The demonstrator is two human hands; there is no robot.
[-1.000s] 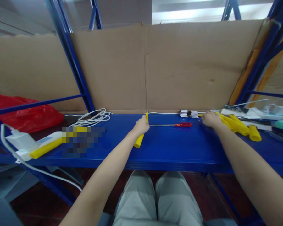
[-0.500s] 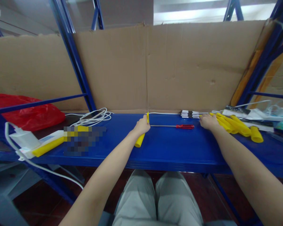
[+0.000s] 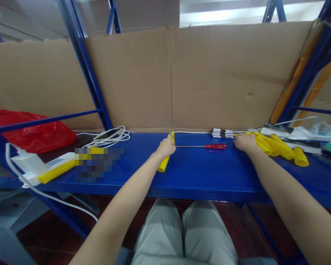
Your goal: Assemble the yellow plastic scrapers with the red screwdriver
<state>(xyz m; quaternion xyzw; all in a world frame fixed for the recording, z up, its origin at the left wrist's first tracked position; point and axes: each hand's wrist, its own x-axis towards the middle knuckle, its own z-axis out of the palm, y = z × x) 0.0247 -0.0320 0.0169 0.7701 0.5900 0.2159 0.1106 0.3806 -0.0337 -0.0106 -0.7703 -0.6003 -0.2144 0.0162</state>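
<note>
My left hand (image 3: 167,147) is closed around a yellow tube-like piece (image 3: 163,165); its wider end sticks out below my palm and a thin yellow tip shows above my fingers. A screwdriver with a red handle (image 3: 215,146) lies on the blue shelf, its long shaft reaching to my left hand. At the right my right hand (image 3: 245,142) rests at the near-left end of a heap of yellow tube-like pieces (image 3: 283,149). Its fingers look curled together, and what they hold is hidden. Just left of it sits a small stack of white and black pieces (image 3: 222,133).
A cardboard panel (image 3: 223,77) stands along the back of the blue shelf (image 3: 204,173). Coiled white cable (image 3: 113,136), a power strip with a white plug (image 3: 30,165) and a red bag (image 3: 35,129) lie at the left. Papers (image 3: 306,143) lie at the right.
Both hands stay almost in place. The view has shifted very slightly; nothing has visibly been picked up or let go.
</note>
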